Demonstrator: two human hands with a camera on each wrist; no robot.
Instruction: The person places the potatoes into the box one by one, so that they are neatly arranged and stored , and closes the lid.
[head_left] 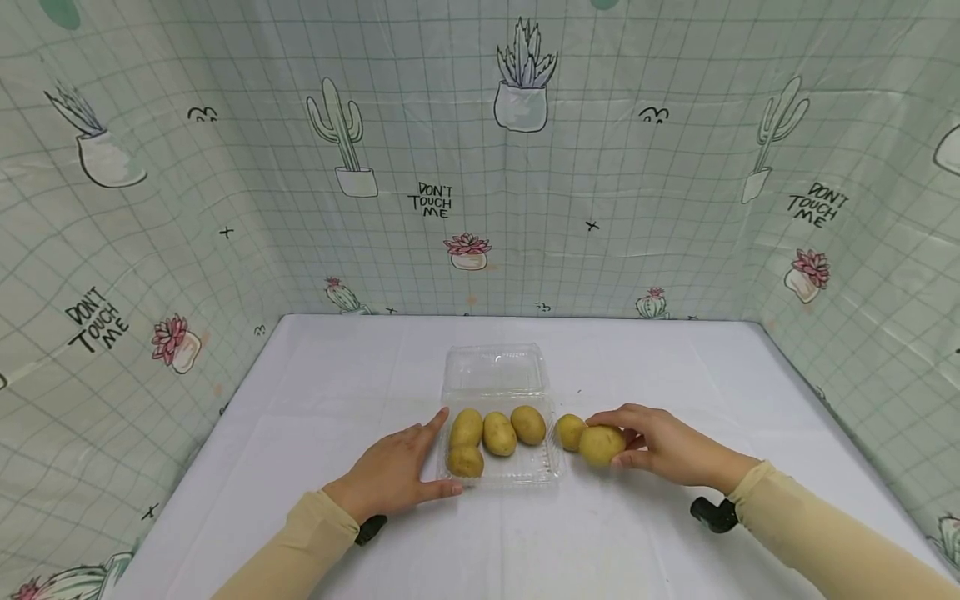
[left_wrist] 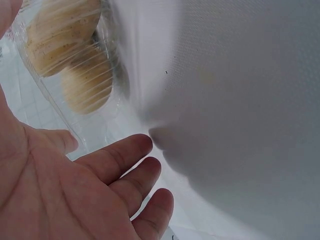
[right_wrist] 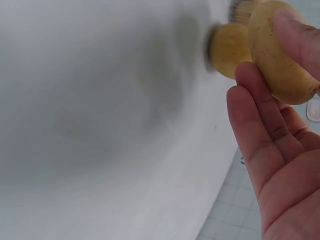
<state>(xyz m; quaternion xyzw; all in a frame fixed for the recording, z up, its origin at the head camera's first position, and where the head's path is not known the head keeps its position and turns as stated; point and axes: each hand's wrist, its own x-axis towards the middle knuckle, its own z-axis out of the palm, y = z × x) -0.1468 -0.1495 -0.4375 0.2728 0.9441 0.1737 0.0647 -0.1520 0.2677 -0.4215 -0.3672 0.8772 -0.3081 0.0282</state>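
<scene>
the potatoes [head_left: 499, 434] are coloured yellow-brown (dark-specked, seen closer). the pale green backdrop [head_left: 517, 187] is gridded in a darker tone and printed with green cacti [head_left: 337, 125], pink succulents [head_left: 812, 268] and black lettering [head_left: 433, 201]. white is shown by the cloth [head_left: 345, 367], beige by the sleeves [head_left: 832, 525].

A white tablecloth [head_left: 637, 542] is spread below, and it is enclosed on the far, left and right sides by a pale green gridded backdrop [head_left: 510, 183]. High in the middle of the far side, a spiky potted plant [head_left: 521, 107] is printed, flanked left and right by potted cacti [head_left: 345, 142]. Below these, the words "DON'T TOUCH ME" [head_left: 433, 201] and a pink potted succulent [head_left: 467, 250] are shown, both repeated on the left and right.
</scene>
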